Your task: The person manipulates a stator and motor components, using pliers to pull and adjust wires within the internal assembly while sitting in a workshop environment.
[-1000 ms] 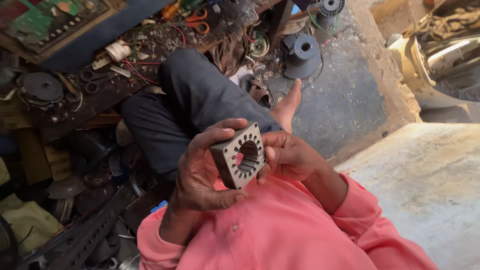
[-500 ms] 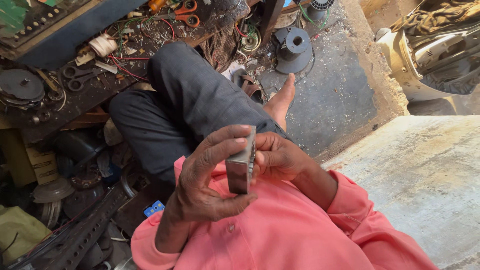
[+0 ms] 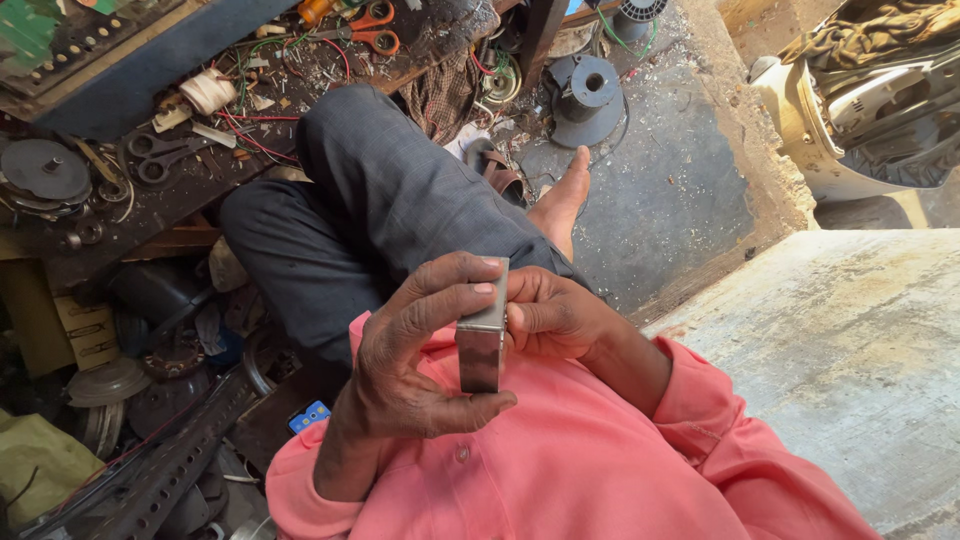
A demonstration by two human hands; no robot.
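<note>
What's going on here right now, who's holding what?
A person in a pink shirt sits cross-legged and holds a square grey metal block edge-on in front of the chest. The left hand wraps it from the side, fingers over the top and thumb under the bottom edge; the right hand supports its far side. Orange-handled scissors and black spools lie around untouched.

The square metal block [image 3: 482, 335] is grey and dull, turned edge-on so only its flat, plain side shows; it stands upright just above the pink shirt [image 3: 600, 470]; its wider faces are hidden.
</note>
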